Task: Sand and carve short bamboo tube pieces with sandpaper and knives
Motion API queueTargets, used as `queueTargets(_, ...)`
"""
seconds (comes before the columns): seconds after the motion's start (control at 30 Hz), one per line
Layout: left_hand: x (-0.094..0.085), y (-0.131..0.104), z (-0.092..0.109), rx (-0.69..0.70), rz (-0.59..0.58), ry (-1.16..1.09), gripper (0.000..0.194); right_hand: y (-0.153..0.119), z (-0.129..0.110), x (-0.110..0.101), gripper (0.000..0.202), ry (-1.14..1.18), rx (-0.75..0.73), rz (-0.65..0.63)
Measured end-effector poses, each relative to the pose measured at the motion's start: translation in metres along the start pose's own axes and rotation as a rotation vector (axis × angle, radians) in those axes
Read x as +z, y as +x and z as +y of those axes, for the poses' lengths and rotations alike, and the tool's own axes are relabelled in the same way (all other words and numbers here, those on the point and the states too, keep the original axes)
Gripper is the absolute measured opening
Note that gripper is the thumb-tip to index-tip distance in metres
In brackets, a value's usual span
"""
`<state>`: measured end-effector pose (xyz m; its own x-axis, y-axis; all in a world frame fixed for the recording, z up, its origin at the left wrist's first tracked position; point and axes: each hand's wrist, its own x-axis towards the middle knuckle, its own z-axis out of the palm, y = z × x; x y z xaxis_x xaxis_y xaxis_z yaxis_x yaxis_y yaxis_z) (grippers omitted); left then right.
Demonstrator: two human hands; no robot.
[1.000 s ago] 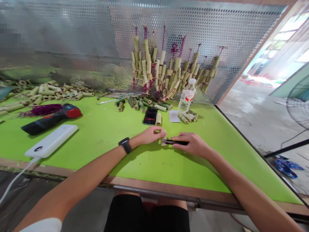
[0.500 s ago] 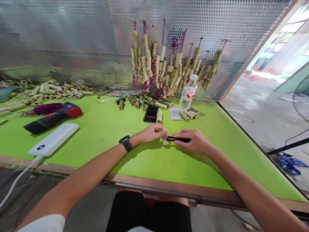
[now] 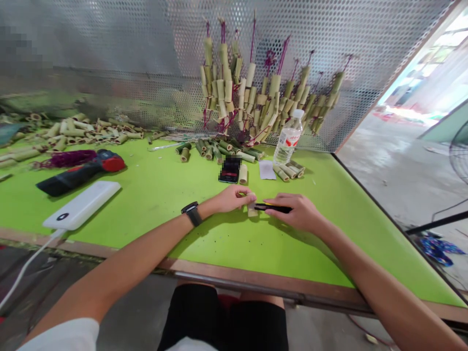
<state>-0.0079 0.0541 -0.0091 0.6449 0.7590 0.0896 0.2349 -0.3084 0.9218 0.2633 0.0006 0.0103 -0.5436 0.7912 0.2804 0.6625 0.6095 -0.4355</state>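
My left hand (image 3: pixel 236 198), with a black watch on its wrist, pinches the upper part of a short bamboo piece (image 3: pixel 252 211) at the middle of the green table. Fingers cover part of that piece, which appears to rest on the tabletop. From the other side, my right hand (image 3: pixel 298 210) is closed around a slim black tool (image 3: pixel 278 208) showing a little yellow. Its tip meets the bamboo piece or lies right beside it; the exact kind of tool is too small to tell. Just beyond my left hand stands another short bamboo piece (image 3: pixel 243 174) next to a phone (image 3: pixel 229 170).
Behind lie cut green bamboo pieces (image 3: pixel 209 151), a paper slip (image 3: pixel 267 170) and a water bottle (image 3: pixel 288 140). Strung bamboo bundles (image 3: pixel 272 90) hang on the perforated metal panel (image 3: pixel 139 44). At left are a cordless power tool (image 3: pixel 84 171), purple string (image 3: pixel 69 158) and a corded power bank (image 3: pixel 82 205).
The view has shifted slightly. The black tool's tip has turned a little against the bamboo piece; both hands keep nearly the same place and hold.
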Motion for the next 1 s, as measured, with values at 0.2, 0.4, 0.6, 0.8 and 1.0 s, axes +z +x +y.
queueTargets(0.2, 0.000, -0.001, 0.001, -0.002, 0.006, 0.002, 0.068, 0.000, -0.007, 0.005, 0.034, 0.072, -0.082, -0.180)
queueTargets(0.4, 0.000, 0.000, -0.001, 0.010, -0.014, -0.004, 0.066, 0.001, 0.000, 0.001, 0.044, 0.080, 0.003, 0.077)
queueTargets(0.6, -0.001, 0.000, -0.001, 0.014, -0.019, 0.013, 0.061, -0.001, 0.000, 0.004, 0.039, -0.006, -0.005, 0.004)
queueTargets(0.8, -0.002, -0.001, 0.001, 0.026, -0.014, 0.032, 0.055, -0.001, -0.003, 0.004, 0.036, 0.020, -0.087, -0.117)
queueTargets(1.0, -0.001, 0.001, -0.005, -0.038, 0.039, 0.074, 0.055, -0.001, 0.006, -0.004, 0.039, -0.100, -0.025, 0.046)
